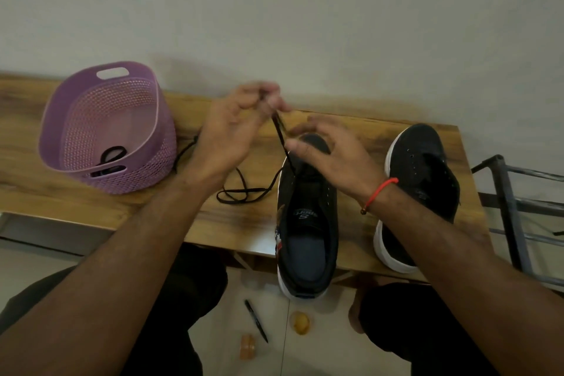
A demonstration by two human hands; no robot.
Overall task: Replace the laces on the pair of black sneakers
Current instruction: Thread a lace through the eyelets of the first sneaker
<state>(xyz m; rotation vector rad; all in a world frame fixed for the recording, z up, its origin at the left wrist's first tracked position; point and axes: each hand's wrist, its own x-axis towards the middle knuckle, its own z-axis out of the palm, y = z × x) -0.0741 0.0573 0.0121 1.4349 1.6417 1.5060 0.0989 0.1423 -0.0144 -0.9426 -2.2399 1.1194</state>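
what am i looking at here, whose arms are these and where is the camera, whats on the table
There is no machine: the one picture comes from a camera worn on a person's head, looking down at their own two arms. The left hand pinches a black lace pulled up from the near sneaker. The right hand, fingers spread, hovers over that sneaker's toe and holds nothing. On the wooden table also stand a second sneaker with no lace and a purple basket with something black inside. A pen lies on the floor.
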